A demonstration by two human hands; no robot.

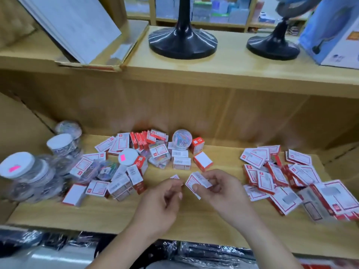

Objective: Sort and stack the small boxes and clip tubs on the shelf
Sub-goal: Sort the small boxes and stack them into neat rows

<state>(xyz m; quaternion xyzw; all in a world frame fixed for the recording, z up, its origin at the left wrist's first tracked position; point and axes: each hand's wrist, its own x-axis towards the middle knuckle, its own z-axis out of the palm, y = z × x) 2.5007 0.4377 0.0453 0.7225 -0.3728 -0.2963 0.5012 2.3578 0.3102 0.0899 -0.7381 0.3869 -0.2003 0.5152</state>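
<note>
We're working over the lower pale wooden shelf (194,216), both hands mid-board between two heaps. Our right hand (219,193) is pinching a small flat white cardboard box with a red border (197,182), thumb on its face and fingers curled behind, just above the board. Our left hand (163,199) is hovering just beside it with fingers curled. A white-and-red sliver (174,176) is showing past the fingertips, and we can't tell whether it's being pinched or just lying on the shelf.

Risks as we're judging them:

- **Right heap:** the loose heap of red-and-white boxes on the right (281,177) is sprawling toward the front lip, with boxes overlapping at odd angles. A forearm sweeping across is likely sending some over the edge.
- **Mixed jumble:** the mixed jumble of boxes and clip tubs at middle-left (136,166) is showing barcode sides, plain white sides and bordered faces all at once. We're risking mis-sorting if we're reading only one face.
- **Stacking:** these boxes are looking light and slick. Any stack started askew is probably sliding apart when the next box is going on.
- **Clip tub:** the clear round tub of coloured clips (182,140) at the back may be lying on its side, though we can't be sure. If so, a nudge is setting it rolling into the boxes.
- **Left-end tubs:** the clear plastic tubs with white lids (29,171) at the left end are piled close and look film-wrapped. The picture is blurring there, so we're treating that pile as unstable.
</note>
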